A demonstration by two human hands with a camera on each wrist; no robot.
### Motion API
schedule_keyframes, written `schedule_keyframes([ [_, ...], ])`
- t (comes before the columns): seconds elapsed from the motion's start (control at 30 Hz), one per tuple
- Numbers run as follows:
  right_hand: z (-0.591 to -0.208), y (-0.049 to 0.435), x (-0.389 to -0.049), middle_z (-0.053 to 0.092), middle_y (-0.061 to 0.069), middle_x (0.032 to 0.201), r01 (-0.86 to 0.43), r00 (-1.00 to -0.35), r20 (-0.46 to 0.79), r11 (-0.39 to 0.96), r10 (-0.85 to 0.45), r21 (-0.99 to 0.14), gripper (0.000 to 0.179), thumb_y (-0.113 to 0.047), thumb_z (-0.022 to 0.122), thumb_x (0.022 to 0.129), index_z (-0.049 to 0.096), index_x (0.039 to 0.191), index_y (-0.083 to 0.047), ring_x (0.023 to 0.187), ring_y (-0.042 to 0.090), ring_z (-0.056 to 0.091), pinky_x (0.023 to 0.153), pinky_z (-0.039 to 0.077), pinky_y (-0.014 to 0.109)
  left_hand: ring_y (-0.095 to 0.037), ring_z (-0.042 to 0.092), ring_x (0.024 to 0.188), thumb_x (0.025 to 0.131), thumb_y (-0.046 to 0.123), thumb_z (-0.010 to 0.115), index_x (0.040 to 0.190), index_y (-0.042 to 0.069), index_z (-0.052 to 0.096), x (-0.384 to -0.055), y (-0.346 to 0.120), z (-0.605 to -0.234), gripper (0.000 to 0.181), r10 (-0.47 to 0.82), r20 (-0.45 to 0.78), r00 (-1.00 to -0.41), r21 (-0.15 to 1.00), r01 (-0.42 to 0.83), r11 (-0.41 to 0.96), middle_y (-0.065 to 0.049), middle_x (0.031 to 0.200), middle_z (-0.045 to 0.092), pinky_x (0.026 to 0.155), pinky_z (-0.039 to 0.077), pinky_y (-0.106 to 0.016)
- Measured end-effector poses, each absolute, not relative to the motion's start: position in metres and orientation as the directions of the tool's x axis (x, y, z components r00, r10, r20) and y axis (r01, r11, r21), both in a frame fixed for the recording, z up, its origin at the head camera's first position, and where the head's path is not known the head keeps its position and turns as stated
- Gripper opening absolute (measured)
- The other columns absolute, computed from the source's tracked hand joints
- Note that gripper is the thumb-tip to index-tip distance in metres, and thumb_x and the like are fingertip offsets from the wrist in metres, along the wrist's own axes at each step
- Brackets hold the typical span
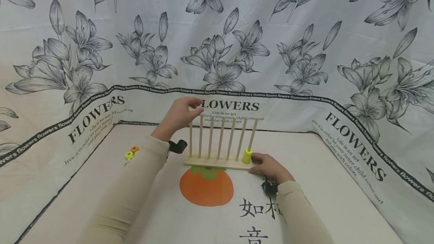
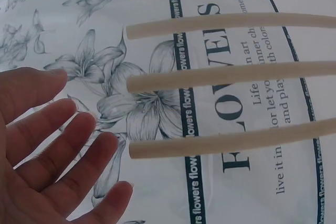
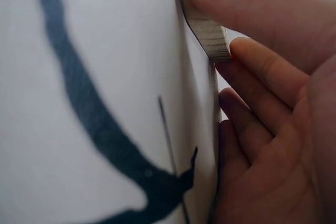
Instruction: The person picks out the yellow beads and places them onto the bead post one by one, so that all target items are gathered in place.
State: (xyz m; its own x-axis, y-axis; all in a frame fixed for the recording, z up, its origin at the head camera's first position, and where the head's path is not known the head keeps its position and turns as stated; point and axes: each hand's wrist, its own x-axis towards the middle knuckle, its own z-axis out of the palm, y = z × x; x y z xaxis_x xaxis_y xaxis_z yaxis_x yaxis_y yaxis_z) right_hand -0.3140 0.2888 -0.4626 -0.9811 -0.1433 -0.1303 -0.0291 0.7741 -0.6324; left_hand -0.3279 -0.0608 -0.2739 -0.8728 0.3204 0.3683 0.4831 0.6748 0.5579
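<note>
A wooden peg rack [image 1: 217, 163] stands on the table, with several upright pegs [image 2: 231, 139] rising from its base. Yellow beads [image 1: 247, 156] are stacked at the bottom of its rightmost peg. My left hand [image 1: 179, 115] is raised beside the top of the leftmost peg; in the left wrist view its fingers are loosely spread and hold nothing. At the rack's right end, my right hand [image 1: 271, 166] grips the base, thumb on the front side and fingers around the end [image 3: 215, 40].
Loose yellow, orange and green beads [image 1: 129, 156] lie left of the rack, partly hidden by my left sleeve [image 1: 135, 183]. The white tabletop carries a printed persimmon [image 1: 207, 189] and black characters [image 1: 252, 208]. A flower-print cloth [image 1: 223, 55] walls the back and sides.
</note>
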Motion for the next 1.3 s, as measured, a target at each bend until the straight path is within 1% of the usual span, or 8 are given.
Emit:
schedule_keyframes([
  [0.33, -0.461, 0.289, -0.313, 0.043, 0.011, 0.151, -0.031, -0.980, -0.133, 0.773, -0.148, -0.634, 0.080, -0.041, 0.080, 0.074, 0.048, 0.144, -0.019, 0.143, 0.039, 0.032, 0.115, 0.026, 0.061, -0.028, 0.059, 0.115, 0.097, 0.029, 0.058, 0.128, 0.009, 0.062, -0.330, -0.091, -0.292, 0.037, 0.290, 0.365, -0.885, 0.543, 0.455, 0.705, -0.010, 0.128, 0.063, 0.096, 0.049, -0.046],
  [0.63, -0.463, 0.289, -0.315, 0.043, 0.009, 0.151, -0.019, -0.981, -0.138, 0.765, -0.140, -0.643, 0.081, -0.041, 0.082, 0.073, 0.049, 0.143, -0.020, 0.143, 0.037, 0.031, 0.115, 0.025, 0.060, -0.031, 0.058, 0.116, 0.098, 0.026, 0.056, 0.129, 0.006, 0.060, -0.334, -0.115, -0.314, 0.037, 0.265, 0.316, -0.911, 0.528, 0.401, 0.749, -0.014, 0.128, 0.062, 0.096, 0.049, -0.048],
  [0.73, -0.463, 0.289, -0.315, 0.043, 0.011, 0.151, -0.025, -0.980, -0.134, 0.767, -0.145, -0.642, 0.082, -0.042, 0.082, 0.072, 0.048, 0.144, -0.019, 0.143, 0.039, 0.031, 0.114, 0.025, 0.061, -0.031, 0.058, 0.115, 0.098, 0.025, 0.056, 0.129, 0.006, 0.060, -0.334, -0.124, -0.321, 0.036, 0.255, 0.296, -0.920, 0.525, 0.380, 0.761, -0.014, 0.128, 0.062, 0.096, 0.050, -0.047],
  [1.0, -0.463, 0.290, -0.316, 0.043, 0.010, 0.151, -0.019, -0.981, -0.135, 0.770, -0.136, -0.638, 0.083, -0.045, 0.081, 0.072, 0.048, 0.144, -0.020, 0.143, 0.039, 0.032, 0.114, 0.025, 0.062, -0.033, 0.056, 0.117, 0.100, 0.018, 0.050, 0.131, 0.005, 0.058, -0.334, -0.152, -0.340, 0.035, 0.241, 0.202, -0.949, 0.535, 0.313, 0.785, -0.016, 0.128, 0.060, 0.097, 0.049, -0.049],
  [1.13, -0.463, 0.290, -0.316, 0.043, 0.011, 0.151, -0.028, -0.982, -0.128, 0.774, -0.140, -0.632, 0.083, -0.045, 0.081, 0.072, 0.048, 0.144, -0.019, 0.142, 0.039, 0.032, 0.113, 0.025, 0.063, -0.031, 0.055, 0.117, 0.100, 0.021, 0.051, 0.133, 0.007, 0.057, -0.334, -0.165, -0.349, 0.036, 0.224, 0.134, -0.965, 0.549, 0.260, 0.794, -0.015, 0.129, 0.059, 0.095, 0.051, -0.047],
  [1.3, -0.463, 0.289, -0.316, 0.043, 0.010, 0.152, -0.023, -0.981, -0.134, 0.773, -0.139, -0.634, 0.083, -0.044, 0.081, 0.072, 0.047, 0.144, -0.019, 0.143, 0.039, 0.031, 0.114, 0.024, 0.062, -0.033, 0.054, 0.119, 0.099, 0.022, 0.053, 0.134, 0.006, 0.056, -0.331, -0.181, -0.356, 0.039, 0.228, 0.092, -0.969, 0.558, 0.240, 0.795, -0.017, 0.132, 0.057, 0.093, 0.051, -0.047],
])
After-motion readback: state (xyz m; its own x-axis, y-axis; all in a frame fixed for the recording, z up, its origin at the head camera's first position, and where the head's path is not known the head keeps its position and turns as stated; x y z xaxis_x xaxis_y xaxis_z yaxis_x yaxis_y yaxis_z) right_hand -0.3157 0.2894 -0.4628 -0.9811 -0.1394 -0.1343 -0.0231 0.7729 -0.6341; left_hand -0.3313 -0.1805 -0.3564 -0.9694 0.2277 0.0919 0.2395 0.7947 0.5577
